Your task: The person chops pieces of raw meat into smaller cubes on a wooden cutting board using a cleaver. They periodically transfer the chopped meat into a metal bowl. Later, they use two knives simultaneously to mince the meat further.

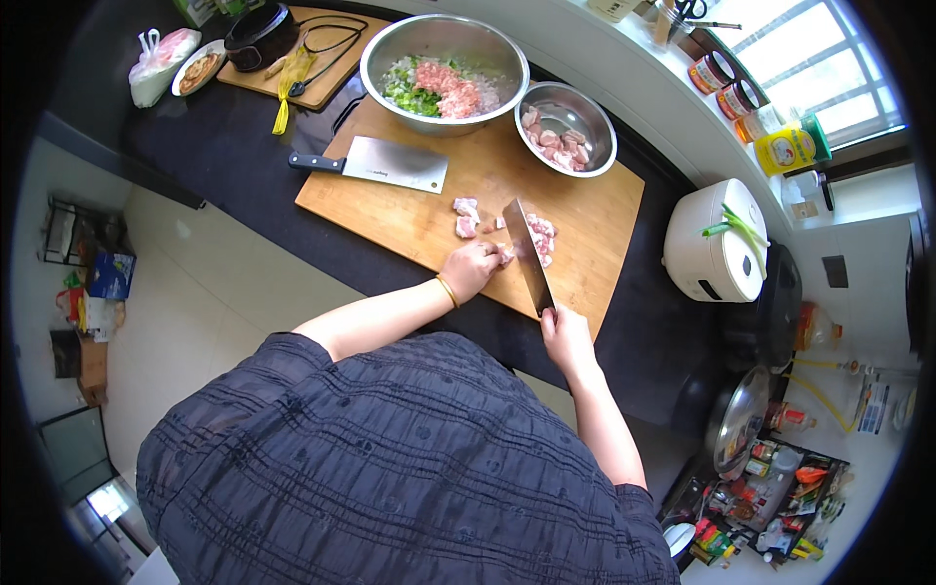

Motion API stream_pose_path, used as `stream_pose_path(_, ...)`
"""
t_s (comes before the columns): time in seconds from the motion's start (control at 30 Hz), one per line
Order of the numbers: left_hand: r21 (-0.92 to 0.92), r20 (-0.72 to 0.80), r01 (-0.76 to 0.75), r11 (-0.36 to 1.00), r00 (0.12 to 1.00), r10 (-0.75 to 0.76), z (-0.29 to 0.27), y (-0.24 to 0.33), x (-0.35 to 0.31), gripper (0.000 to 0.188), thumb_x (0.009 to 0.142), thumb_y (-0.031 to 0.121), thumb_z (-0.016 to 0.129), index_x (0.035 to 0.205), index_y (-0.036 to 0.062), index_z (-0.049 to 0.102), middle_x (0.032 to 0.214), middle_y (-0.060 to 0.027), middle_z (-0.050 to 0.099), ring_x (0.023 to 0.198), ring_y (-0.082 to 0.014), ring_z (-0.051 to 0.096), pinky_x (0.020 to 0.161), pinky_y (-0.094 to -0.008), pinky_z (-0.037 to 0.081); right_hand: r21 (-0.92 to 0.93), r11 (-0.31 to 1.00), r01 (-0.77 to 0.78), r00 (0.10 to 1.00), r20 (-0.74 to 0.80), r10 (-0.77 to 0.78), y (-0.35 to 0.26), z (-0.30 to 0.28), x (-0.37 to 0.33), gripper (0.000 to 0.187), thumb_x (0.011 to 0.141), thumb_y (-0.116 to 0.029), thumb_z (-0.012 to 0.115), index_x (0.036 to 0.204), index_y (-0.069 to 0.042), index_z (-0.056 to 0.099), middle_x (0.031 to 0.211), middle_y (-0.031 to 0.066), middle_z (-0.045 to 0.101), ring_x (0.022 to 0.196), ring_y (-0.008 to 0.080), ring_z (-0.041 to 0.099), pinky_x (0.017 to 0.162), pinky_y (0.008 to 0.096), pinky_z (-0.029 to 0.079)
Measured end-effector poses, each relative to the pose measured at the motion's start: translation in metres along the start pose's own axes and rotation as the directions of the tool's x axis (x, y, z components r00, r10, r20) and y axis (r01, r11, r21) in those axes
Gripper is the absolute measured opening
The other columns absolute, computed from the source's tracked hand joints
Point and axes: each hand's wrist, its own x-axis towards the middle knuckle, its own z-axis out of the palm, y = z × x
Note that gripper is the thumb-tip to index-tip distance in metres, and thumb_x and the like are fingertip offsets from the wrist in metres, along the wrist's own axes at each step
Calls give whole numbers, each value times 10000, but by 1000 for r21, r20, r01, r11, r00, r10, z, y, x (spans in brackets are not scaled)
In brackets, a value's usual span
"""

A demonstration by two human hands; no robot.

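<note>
My right hand is closed round the handle of a cleaver, its blade standing on edge and pointing away from me across the wooden cutting board. Just left of the blade, the curled fingers of my left hand press a piece of raw meat on the board. Small cut meat bits lie along the blade's right side. Beyond my left hand are a few larger meat chunks. A second cleaver with a dark handle lies flat on the board's far left part.
At the board's far edge stand a large steel bowl of minced meat and chopped greens, and a smaller steel bowl of meat pieces. A white rice cooker with scallion on its lid stands right. Far left are a black pot and a plate.
</note>
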Motion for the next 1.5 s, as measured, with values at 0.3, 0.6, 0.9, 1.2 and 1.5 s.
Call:
stream_pose_path(0.3,158,63,-94,983,994,85,2,-7,1,83,732,107,546,788,96,605,814,-22,588,779,-189,579,674,-276,483,-169,985,38,994,105,-21,8,-10,2,204,812,-150,496,744,28,568,671,248,568,670,398,575,638,457,458)
stream_pose_path(0.6,87,71,9,996,997,-16,12,-4,11,108,716,100,558,813,67,592,889,-58,575,786,-211,579,692,-295,480,-139,990,-22,986,159,45,17,-11,7,223,822,-154,483,752,44,557,677,264,564,692,416,570,652,454,459)
stream_pose_path(0.9,9,31,-89,996,996,89,9,3,10,152,665,110,629,810,70,612,934,-54,594,779,-210,568,674,-302,482,-122,992,-21,989,145,39,15,-2,6,200,826,-148,490,782,37,552,663,260,566,661,412,576,625,468,463)
stream_pose_path(1.2,-18,71,-111,994,991,112,7,1,10,106,660,123,637,753,84,605,832,-34,596,752,-196,566,651,-292,483,-36,999,0,1000,-14,0,-14,38,68,204,830,-147,463,833,31,562,709,281,566,704,428,566,648,479,458)
stream_pose_path(1.5,-155,21,-26,988,999,30,-13,3,10,212,656,88,661,859,66,603,883,-77,574,808,-222,580,726,-305,479,87,977,-194,980,61,189,7,0,31,223,830,-157,488,837,43,585,754,258,587,737,394,586,680,435,460)
